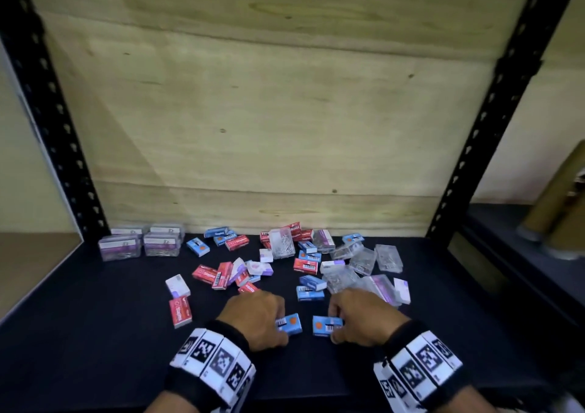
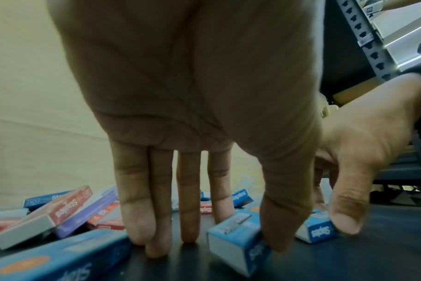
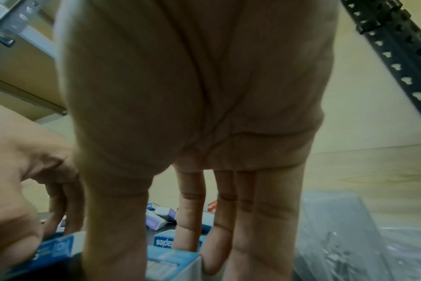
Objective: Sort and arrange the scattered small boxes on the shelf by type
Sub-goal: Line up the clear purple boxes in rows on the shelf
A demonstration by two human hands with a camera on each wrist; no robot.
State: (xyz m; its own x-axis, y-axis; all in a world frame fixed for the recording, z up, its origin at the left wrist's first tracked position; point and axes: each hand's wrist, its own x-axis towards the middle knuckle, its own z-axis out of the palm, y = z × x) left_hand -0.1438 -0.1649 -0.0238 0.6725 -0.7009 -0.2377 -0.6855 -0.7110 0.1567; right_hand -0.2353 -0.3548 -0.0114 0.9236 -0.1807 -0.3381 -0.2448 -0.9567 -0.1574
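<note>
Two blue staple boxes lie side by side near the front of the dark shelf (image 1: 95, 343). My left hand (image 1: 274, 323) pinches the left blue box (image 1: 292, 324) between thumb and forefinger; in the left wrist view the thumb presses the near side of this box (image 2: 236, 241) while the other fingers (image 2: 187, 224) stand straight on the shelf. My right hand (image 1: 336, 323) grips the right blue box (image 1: 326, 325), with the thumb on the near side of that box (image 3: 173, 264). Several more blue boxes (image 1: 311, 287), red boxes (image 1: 218, 275) and white-and-purple boxes (image 1: 178, 285) lie scattered behind.
Clear boxes with purple labels (image 1: 142, 243) stand grouped at the back left. Loose clear plastic boxes of clips (image 1: 373, 262) are heaped at the right. Black slotted uprights (image 1: 53, 121) (image 1: 493, 121) frame the bay, with a plywood back panel (image 1: 269, 111).
</note>
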